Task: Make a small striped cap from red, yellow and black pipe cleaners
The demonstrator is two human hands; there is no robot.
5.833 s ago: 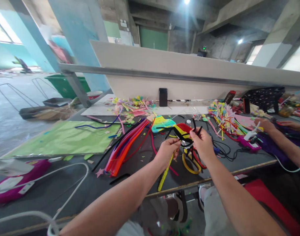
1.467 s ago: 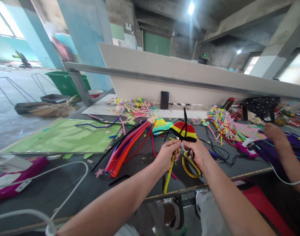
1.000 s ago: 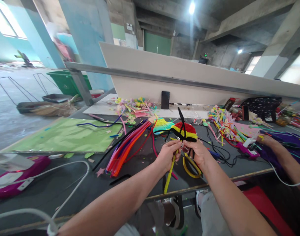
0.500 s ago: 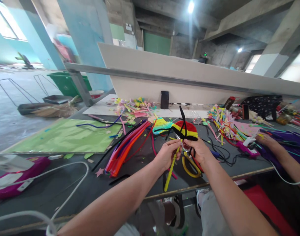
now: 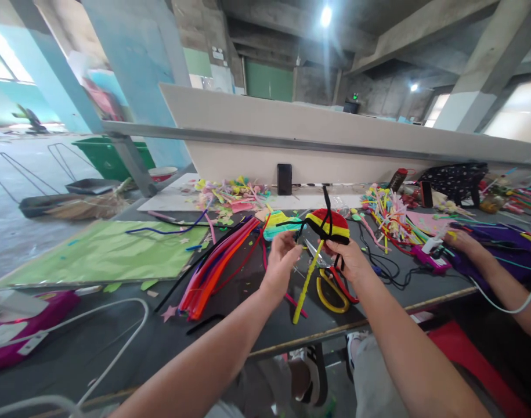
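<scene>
My right hand (image 5: 349, 260) pinches the lower edge of a pipe-cleaner craft piece (image 5: 337, 221), a rounded shape striped red, yellow and black. Black strands cross it, and a yellow twisted stem (image 5: 307, 285) slants down from its base. To the left of the stem is my left hand (image 5: 281, 264), its thumb and fingers apart and slightly curled, close to a black strand's end. Behind that hand lies a yellow and turquoise pipe-cleaner piece (image 5: 279, 226). Scissors (image 5: 332, 295) with yellow and red handles rest on the table beneath the held piece.
A bundle of pipe cleaners (image 5: 217, 273) lies left of my hands, beside a green sheet (image 5: 112, 249). A phone (image 5: 284, 179) leans against the back panel. At right are power cables, a purple power strip (image 5: 430, 258) and another person's hand (image 5: 463, 247).
My left hand has let go of the yellow stem and moved left, its fingers parting. The right hand still holds the striped piece. The view has shifted slightly.
</scene>
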